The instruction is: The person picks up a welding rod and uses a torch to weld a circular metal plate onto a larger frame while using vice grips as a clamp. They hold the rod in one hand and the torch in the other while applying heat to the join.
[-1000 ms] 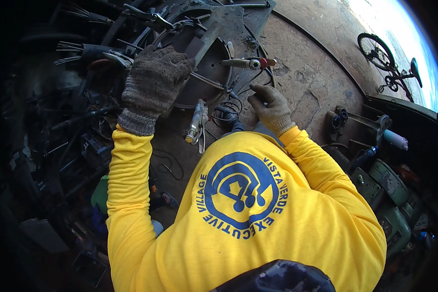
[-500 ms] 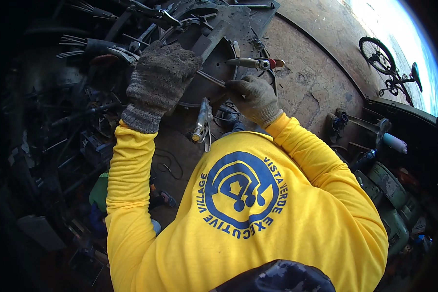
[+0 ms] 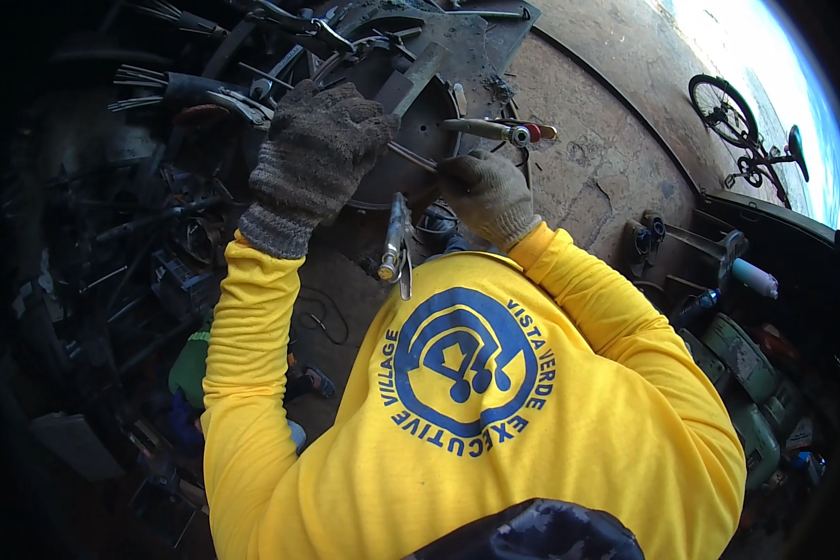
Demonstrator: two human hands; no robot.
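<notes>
My left hand (image 3: 317, 159), in a dark grey knitted glove, is curled closed above a round dark metal plate (image 3: 383, 182). What its fingers hold is hidden beneath the glove. My right hand (image 3: 490, 196), in a lighter, dirty glove, pinches a pair of thin metal rods (image 3: 412, 157). These rods slant up and leftward across the plate and pass out of sight at the left glove. Clamp-like locking pliers (image 3: 397, 238) stick out at the plate's near edge. Similar pliers (image 3: 495, 129) with a red part lie just beyond my right hand.
Metal tools and a flat bar (image 3: 415, 79) crowd the work surface at the far left. Bundled thin rods (image 3: 140, 87) jut out there. A bicycle (image 3: 751, 140) stands at the far right. Green metal cases (image 3: 742, 350) sit at right; a person's green garment (image 3: 191, 369) shows lower left.
Both pliers, the plate and my left hand have shifted slightly right and nearer. My right hand keeps its pinch on the rods, almost in the same spot.
</notes>
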